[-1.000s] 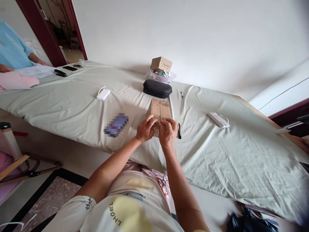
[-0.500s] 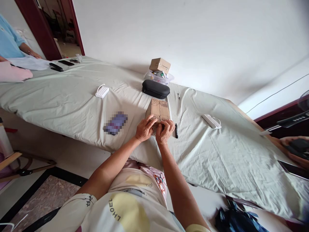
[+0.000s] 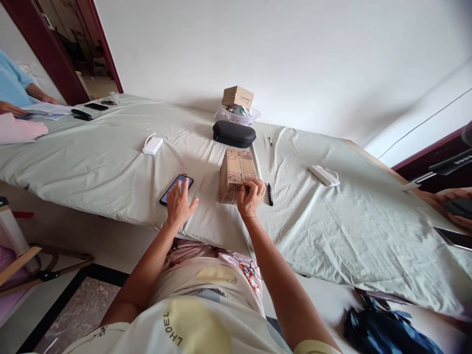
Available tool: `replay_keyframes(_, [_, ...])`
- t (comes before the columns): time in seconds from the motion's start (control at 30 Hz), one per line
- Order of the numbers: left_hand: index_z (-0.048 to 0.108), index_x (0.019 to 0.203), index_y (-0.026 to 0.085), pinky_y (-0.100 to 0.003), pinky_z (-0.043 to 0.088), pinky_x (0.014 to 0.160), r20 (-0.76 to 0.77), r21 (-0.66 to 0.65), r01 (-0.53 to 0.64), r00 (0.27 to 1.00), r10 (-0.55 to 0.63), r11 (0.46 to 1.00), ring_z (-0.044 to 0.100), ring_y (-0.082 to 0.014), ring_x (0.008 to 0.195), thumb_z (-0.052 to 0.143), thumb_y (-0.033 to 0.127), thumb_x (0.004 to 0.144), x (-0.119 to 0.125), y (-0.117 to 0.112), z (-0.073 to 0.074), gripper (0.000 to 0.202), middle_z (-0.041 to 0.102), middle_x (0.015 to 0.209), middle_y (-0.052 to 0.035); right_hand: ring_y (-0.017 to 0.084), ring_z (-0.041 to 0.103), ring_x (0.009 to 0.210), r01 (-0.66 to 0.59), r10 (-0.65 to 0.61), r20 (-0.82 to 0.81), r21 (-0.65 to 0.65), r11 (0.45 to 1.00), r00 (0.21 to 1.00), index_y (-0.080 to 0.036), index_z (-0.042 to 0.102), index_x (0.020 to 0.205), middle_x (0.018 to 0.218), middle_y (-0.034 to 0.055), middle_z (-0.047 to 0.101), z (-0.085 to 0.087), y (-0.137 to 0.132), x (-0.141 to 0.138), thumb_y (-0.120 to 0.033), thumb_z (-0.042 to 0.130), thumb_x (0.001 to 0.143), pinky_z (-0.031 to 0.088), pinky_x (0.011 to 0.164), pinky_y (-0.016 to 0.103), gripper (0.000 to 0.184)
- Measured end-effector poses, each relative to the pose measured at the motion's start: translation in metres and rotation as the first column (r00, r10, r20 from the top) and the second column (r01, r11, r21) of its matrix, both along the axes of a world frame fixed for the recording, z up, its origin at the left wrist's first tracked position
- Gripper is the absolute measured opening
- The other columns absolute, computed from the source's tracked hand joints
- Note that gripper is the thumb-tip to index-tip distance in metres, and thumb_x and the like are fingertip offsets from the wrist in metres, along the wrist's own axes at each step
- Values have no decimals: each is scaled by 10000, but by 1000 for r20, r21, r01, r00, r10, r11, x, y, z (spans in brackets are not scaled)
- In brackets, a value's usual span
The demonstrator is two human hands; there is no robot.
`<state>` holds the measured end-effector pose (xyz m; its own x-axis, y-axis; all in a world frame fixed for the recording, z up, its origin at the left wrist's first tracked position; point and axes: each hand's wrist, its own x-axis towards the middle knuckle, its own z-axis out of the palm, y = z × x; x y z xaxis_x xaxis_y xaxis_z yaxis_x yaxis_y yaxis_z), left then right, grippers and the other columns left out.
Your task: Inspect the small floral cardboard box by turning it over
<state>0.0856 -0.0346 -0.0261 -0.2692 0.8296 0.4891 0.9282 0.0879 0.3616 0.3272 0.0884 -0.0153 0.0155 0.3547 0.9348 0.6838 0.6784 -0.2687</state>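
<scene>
Above a smartphone (image 3: 164, 198) lying on the cloth, my left hand (image 3: 178, 206) has its fingers apart, with a fingertip at the screen; whether it touches I cannot tell. A cardboard box (image 3: 229, 167) with dark scribbled lines and a light string down its top stands to the right of the phone. My right hand (image 3: 251, 197) is closed on the near right corner of this box, fingers curled over its top edge. What the thumb presses against is partly hidden. Just right of that hand lies a black marker (image 3: 270, 194).
Behind the box sit a black zip case (image 3: 234, 134) and a plastic basket (image 3: 254, 118) with another cardboard box (image 3: 238, 97) on it. White corded blocks lie left (image 3: 153, 145) and right (image 3: 323, 175). Other people's hands are at both table ends.
My left hand has let go of the cardboard box and moved left to the phone. My right hand stays at the box. The view has shifted slightly.
</scene>
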Motion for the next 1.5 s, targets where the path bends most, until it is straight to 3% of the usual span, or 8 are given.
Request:
replay_keyframes(0.1, [379,1641,85,-594,472,1157,-43,-152,-164,986,159,975,528,-469,1466,701,417,924,-22,-12,-4,853,527,1572,-323,282,590,1210,9,-9,-5,-36,999,1000,-240,611,1058,1131,105,647,-1,1,-1,-260,512,969,442,1087,520,135])
replay_keyframes(0.23, [400,1631,90,-555,494,1125,-65,-259,-183,983,172,949,606,-435,1371,636,409,968,-30,-16,-1,773,606,1492,-289,272,596,1216,5,-4,-12,27,1000,1000,-242,612,1071,1135,101,650,-1,1,-2,-254,503,988,455,1077,497,137])
replay_keyframes(0.73, [441,1605,109,-610,489,1141,0,-322,-273,957,289,906,608,-456,1384,653,391,937,-73,2,24,755,624,1497,-282,261,594,1261,-2,2,31,-6,1000,1000,-238,647,1114,1163,101,677,1,-3,0,-247,520,1003,463,1072,455,169])
replay_keyframes(0.9, [349,1647,77,-569,448,1232,188,-210,-262,935,302,942,538,-420,1492,579,492,980,-96,-2,17,818,501,1635,-282,262,589,1272,-7,8,27,-3,1000,1000,-233,650,1118,1174,107,683,-1,-2,0,-242,521,1001,455,1085,454,175])
replay_keyframes(1.0, [368,1625,71,-468,462,1249,313,-141,-308,888,337,941,603,-329,1453,438,413,1032,-113,-13,7,688,578,1578,-253,264,597,1264,4,-3,38,-24,1000,999,-235,654,1105,1170,108,686,0,-2,-1,-243,525,1000,449,1101,464,167])
replay_keyframes(1.13, [468,1558,105,-442,466,1253,300,-169,-364,866,400,916,622,-301,1439,396,335,1017,-130,-32,-2,592,661,1497,-211,265,599,1259,-2,3,27,-8,1000,1000,-237,648,1098,1164,106,685,2,-3,-1,-252,520,1005,454,1087,460,159])
replay_keyframes(1.37, [590,1439,112,-528,464,1249,291,-184,-449,825,484,875,639,-361,1398,481,346,960,-138,-59,3,545,698,1422,-214,262,594,1255,0,0,25,2,1000,1000,-240,645,1111,1168,99,681,4,-4,-2,-241,538,989,456,1070,445,162])
replay_keyframes(1.5, [568,1449,130,-620,434,1254,324,64,-468,845,425,881,563,-405,1465,484,401,979,-110,-46,15,548,630,1493,-233,261,600,1262,21,-20,47,-28,999,999,-235,649,1103,1169,104,685,4,-5,-2,-231,533,988,457,1066,440,164])
